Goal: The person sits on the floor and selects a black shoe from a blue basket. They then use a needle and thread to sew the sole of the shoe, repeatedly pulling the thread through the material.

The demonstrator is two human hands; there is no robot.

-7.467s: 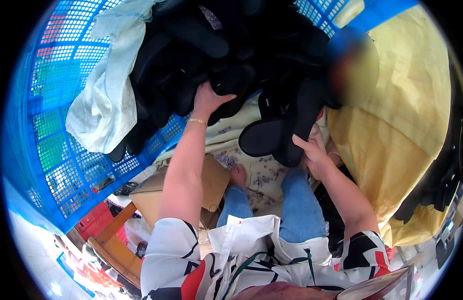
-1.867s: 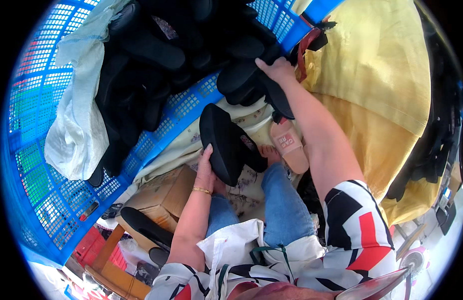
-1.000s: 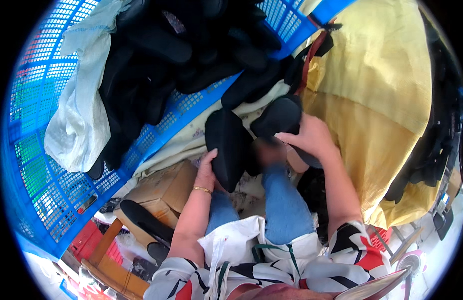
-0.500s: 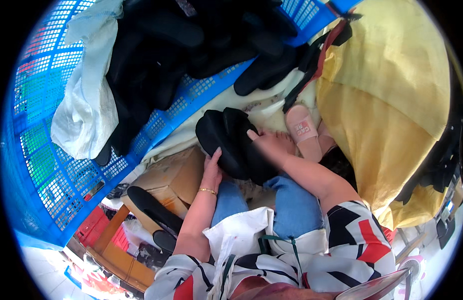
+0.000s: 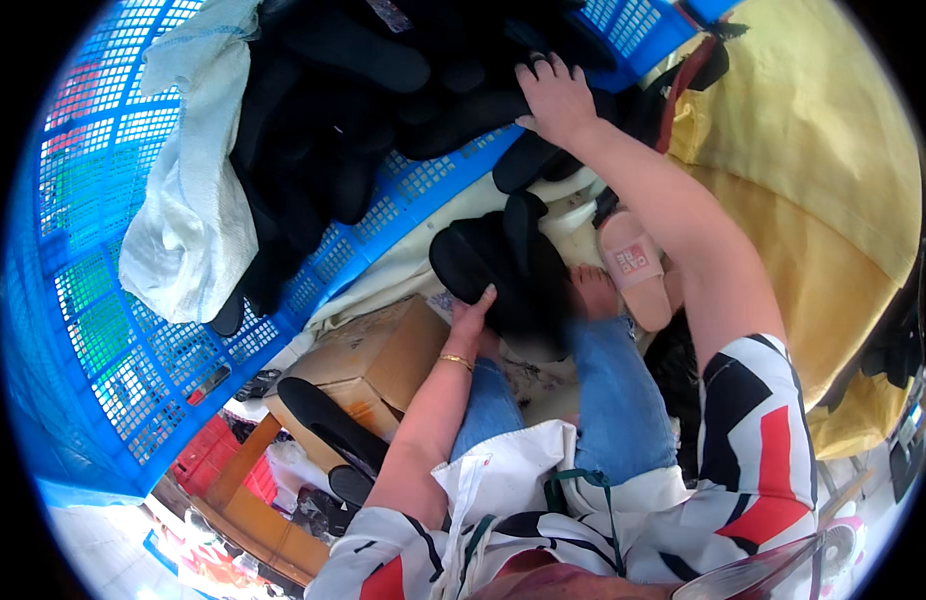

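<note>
My left hand grips a bundle of black slippers above my lap, thumb on the near side and the other fingers hidden beneath. They are soft, dark and sole-shaped; their exact make is hard to tell. Farther off, my right hand reaches over the near edge of a big blue plastic basket. Its fingers are spread over the heap of black slippers inside, holding nothing I can see. Another black slipper lies against the basket's outer side, below that hand.
A white woven sack drapes over the basket's left part. Beneath it stands a cardboard box, with more black slippers alongside. Yellow cloth hangs at the right. A pink sandal is near my feet.
My right hand has let go of the bundle and moved up and away to the basket's heap. My left hand still holds the bundle, and the whole view has shifted slightly.
</note>
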